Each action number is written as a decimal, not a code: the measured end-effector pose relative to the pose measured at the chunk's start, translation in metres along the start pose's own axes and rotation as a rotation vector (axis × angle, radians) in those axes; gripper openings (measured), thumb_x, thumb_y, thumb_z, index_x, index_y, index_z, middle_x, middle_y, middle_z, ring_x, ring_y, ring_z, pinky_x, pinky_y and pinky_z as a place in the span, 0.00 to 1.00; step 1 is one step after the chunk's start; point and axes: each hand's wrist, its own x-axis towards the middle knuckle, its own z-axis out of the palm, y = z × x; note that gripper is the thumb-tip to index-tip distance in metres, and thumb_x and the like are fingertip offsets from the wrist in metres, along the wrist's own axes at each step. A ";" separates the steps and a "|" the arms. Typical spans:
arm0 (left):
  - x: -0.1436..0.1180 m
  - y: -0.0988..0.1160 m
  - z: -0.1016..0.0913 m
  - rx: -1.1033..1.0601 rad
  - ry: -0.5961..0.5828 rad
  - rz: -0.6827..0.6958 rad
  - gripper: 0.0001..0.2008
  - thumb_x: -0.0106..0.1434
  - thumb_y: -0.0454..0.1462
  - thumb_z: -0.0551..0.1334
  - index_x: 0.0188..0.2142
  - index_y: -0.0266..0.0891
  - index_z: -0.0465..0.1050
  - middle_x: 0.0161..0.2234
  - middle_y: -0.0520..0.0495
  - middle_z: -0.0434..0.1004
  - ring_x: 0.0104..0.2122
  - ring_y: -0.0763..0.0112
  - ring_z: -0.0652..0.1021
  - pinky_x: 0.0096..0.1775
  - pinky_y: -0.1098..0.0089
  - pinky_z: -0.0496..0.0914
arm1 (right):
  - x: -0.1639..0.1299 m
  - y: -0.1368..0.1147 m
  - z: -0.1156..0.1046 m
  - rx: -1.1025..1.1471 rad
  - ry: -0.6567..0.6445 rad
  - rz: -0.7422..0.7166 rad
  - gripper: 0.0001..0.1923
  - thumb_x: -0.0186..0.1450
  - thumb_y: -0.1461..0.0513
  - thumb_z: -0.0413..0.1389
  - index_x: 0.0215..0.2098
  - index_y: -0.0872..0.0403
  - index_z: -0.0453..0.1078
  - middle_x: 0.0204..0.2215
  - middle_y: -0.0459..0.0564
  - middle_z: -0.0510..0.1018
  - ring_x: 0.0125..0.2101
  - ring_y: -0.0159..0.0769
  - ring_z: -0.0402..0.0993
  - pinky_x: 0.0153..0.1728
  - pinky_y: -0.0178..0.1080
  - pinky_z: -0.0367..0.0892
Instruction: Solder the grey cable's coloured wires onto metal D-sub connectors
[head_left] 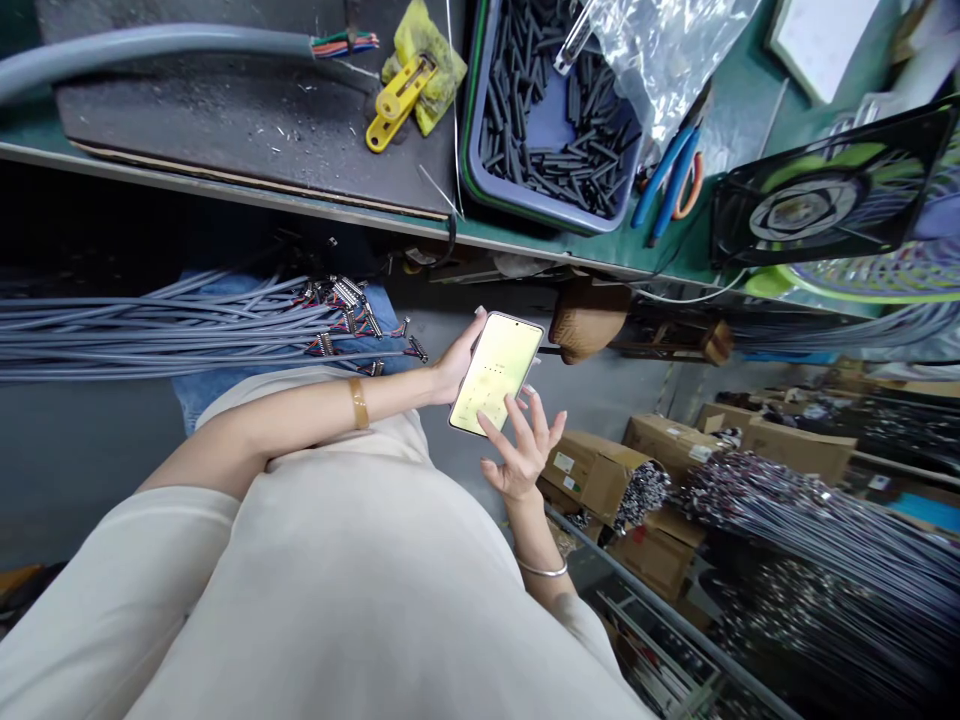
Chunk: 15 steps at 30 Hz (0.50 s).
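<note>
Head view: your left hand [454,365] grips slim smartphone with lit pale-yellow screen [496,373], fingers clamped along its left edge, amber bangle [358,403] on that wrist. Phone sits over your lap, below green workbench edge [525,240]. Your right hand [521,450] holds nothing, fingers spread apart, one fingertip [512,403] touching screen's lower part. Bundle of grey cables with connector ends [187,325] lies across your knees, left of phone. Blue tray of black tubing pieces [551,110] rests on bench above.
</note>
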 end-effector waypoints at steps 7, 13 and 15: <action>0.000 0.002 -0.004 -0.058 -0.010 0.011 0.49 0.68 0.65 0.32 0.61 0.32 0.73 0.50 0.32 0.83 0.39 0.54 0.83 0.46 0.54 0.75 | 0.014 -0.014 0.010 -0.058 0.028 -0.109 0.34 0.71 0.39 0.36 0.53 0.41 0.79 0.58 0.50 0.78 0.68 0.54 0.64 0.71 0.64 0.46; -0.002 0.002 -0.008 -0.026 -0.067 -0.024 0.52 0.67 0.65 0.29 0.60 0.31 0.74 0.45 0.31 0.84 0.36 0.53 0.84 0.42 0.53 0.77 | 0.023 -0.013 -0.002 0.070 0.293 -0.016 0.30 0.74 0.46 0.37 0.53 0.48 0.77 0.64 0.53 0.72 0.68 0.54 0.64 0.70 0.64 0.49; -0.002 0.002 -0.009 -0.012 -0.094 -0.047 0.54 0.66 0.66 0.28 0.59 0.29 0.74 0.42 0.30 0.84 0.37 0.52 0.84 0.42 0.52 0.77 | 0.022 -0.008 -0.006 0.072 0.313 0.037 0.29 0.74 0.48 0.38 0.51 0.49 0.77 0.63 0.53 0.73 0.67 0.54 0.65 0.70 0.66 0.50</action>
